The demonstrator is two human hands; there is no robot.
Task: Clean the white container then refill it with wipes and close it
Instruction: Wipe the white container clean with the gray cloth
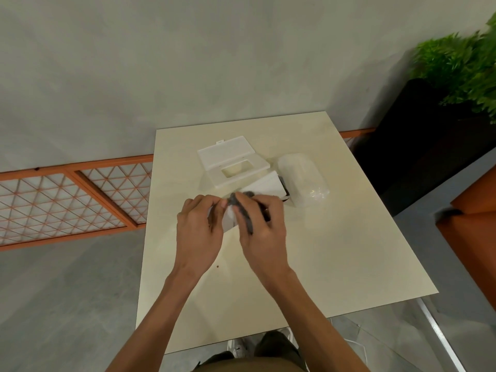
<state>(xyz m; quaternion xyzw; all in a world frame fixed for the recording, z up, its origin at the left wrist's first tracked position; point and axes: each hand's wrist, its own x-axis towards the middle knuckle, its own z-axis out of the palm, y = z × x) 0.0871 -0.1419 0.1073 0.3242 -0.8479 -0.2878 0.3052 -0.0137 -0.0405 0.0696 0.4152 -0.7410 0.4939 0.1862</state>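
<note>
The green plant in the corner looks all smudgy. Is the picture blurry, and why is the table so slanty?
Head view: the green leafy plant is smeared at the frame's edge, and the grey cloth in the right hand is blurred too. Head view: the wide lens splays the sides of the cream rectangular table; shadows are faint.

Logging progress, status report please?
Left hand grips white container; right hand holds grey cloth against it. Lid off, wipes pack untouched. Nothing blocking.
</note>
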